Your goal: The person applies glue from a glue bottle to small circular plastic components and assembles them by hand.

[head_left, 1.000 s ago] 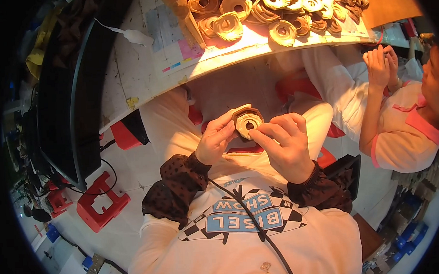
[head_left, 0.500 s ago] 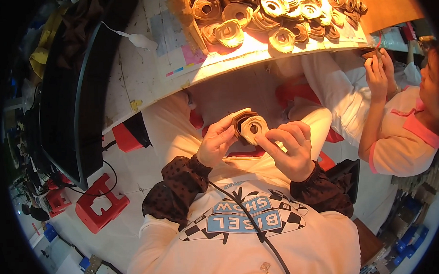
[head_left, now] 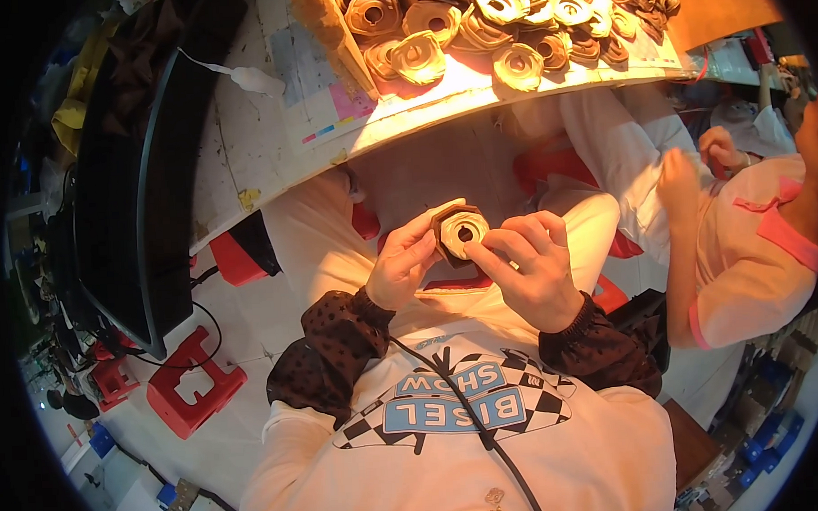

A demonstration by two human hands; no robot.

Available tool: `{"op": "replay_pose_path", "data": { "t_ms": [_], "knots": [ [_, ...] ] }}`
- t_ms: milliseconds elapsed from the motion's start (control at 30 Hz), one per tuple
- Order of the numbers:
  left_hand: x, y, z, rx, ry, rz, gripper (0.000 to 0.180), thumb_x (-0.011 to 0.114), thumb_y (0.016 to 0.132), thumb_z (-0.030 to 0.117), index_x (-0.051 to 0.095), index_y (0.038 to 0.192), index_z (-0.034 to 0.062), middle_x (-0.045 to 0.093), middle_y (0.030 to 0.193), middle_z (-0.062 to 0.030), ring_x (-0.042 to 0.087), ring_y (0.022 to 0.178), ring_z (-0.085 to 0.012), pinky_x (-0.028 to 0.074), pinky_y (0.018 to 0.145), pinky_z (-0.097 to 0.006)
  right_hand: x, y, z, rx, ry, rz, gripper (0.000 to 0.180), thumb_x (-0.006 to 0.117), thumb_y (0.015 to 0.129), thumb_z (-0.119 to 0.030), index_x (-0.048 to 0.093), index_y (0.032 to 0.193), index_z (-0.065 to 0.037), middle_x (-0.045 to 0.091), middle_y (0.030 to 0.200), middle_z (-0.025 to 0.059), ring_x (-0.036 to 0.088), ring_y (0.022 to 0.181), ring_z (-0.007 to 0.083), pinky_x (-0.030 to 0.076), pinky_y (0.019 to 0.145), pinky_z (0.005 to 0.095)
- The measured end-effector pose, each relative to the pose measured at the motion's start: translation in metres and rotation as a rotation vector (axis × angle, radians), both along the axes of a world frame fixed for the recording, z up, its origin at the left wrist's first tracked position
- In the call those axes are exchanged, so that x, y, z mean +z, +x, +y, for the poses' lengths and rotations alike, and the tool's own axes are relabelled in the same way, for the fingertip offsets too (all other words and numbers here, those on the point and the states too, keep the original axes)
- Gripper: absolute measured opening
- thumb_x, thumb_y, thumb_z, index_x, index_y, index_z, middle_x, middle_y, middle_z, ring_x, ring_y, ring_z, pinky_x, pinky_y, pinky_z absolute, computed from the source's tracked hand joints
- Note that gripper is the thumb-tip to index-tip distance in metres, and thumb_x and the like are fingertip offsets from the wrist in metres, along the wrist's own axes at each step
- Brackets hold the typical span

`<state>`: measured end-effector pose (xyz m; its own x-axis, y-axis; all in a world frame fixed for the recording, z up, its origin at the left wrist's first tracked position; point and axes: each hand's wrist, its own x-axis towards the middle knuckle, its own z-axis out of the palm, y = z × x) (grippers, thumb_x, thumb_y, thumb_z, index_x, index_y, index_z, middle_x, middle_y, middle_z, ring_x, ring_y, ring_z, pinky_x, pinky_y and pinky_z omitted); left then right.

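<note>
Over my lap I hold a layered, flower-like rosette with a dark brown angular outer layer and a cream inner layer (head_left: 466, 221) around a dark centre hole. My left hand (head_left: 407, 260) is closed on its left edge, thumb in front. At its right lower edge, the fingertips of my right hand (head_left: 534, 269) press on the cream layer, with the other fingers curled. What lies behind the rosette is hidden. Many similar brown and cream rosettes (head_left: 417, 59) lie heaped on the table (head_left: 284, 156) under a bright warm light.
A wooden strip (head_left: 339, 46) borders the heap on the left. A large dark panel (head_left: 145, 184) stands at left, and a white cable end (head_left: 250, 79) lies on the table. Red stools (head_left: 193, 385) stand on the floor. A co-worker (head_left: 733, 244) sits close on my right.
The cream layer has shifted left and now sits more centred within the brown one. My right hand moved slightly left with it. The co-worker's hands have moved down and back from the table edge.
</note>
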<state>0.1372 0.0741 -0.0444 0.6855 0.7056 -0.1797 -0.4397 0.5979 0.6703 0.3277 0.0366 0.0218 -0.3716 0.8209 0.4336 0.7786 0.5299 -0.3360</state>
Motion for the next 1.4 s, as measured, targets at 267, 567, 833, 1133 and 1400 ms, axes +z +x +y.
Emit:
{"op": "replay_pose_path", "data": {
  "t_ms": [267,567,833,1133,1400],
  "knots": [
    [-0.001,0.0,-0.001,-0.01,-0.016,0.002,0.049,0.042,0.099,0.027,0.035,0.14,0.0006,0.047,0.134,-0.0098,0.045,0.124,-0.0175,0.035,0.104,-0.032,-0.001,-0.001,0.002,-0.004,-0.009,0.019,0.034,0.067,0.064,-0.006,0.068,0.097,-0.012,0.057,0.087,-0.0015,0.055,0.082,0.0163,0.038,0.078,0.0345],
    [0.0,0.0,-0.002,-0.015,-0.008,0.024,0.048,0.042,0.099,0.027,0.035,0.139,0.0003,0.048,0.132,-0.0092,0.046,0.123,-0.0167,0.035,0.104,-0.031,-0.003,-0.002,0.002,-0.005,-0.009,0.038,0.032,0.066,0.065,-0.007,0.068,0.096,-0.011,0.057,0.087,-0.0013,0.055,0.081,0.0167,0.039,0.078,0.0343],
    [0.0,0.0,-0.002,0.002,-0.015,0.034,0.048,0.043,0.099,0.027,0.036,0.138,-0.0006,0.05,0.131,-0.0095,0.048,0.12,-0.016,0.038,0.102,-0.031,-0.004,0.0,0.003,0.006,-0.035,0.037,0.033,0.065,0.066,-0.006,0.067,0.099,-0.011,0.058,0.088,-0.0006,0.055,0.08,0.0163,0.039,0.078,0.0339],
    [0.002,0.014,-0.003,0.206,-0.02,0.089,0.033,0.054,0.093,0.014,0.053,0.119,-0.006,0.062,0.11,-0.0134,0.06,0.1,-0.0167,0.047,0.089,-0.029,-0.004,-0.001,0.002,0.124,-0.136,0.064,0.029,0.063,0.071,-0.008,0.061,0.099,-0.003,0.053,0.092,0.0043,0.056,0.084,0.018,0.041,0.075,0.0315],
    [0.002,0.022,-0.004,0.293,-0.032,0.216,0.018,0.055,0.09,0.004,0.06,0.104,-0.0064,0.066,0.099,-0.0152,0.065,0.088,-0.0182,0.053,0.079,-0.03,-0.006,-0.005,-0.002,0.141,-0.232,0.131,0.033,0.063,0.069,-0.003,0.063,0.102,-0.002,0.055,0.092,0.006,0.057,0.084,0.0198,0.041,0.075,0.0327]
  ]
}}
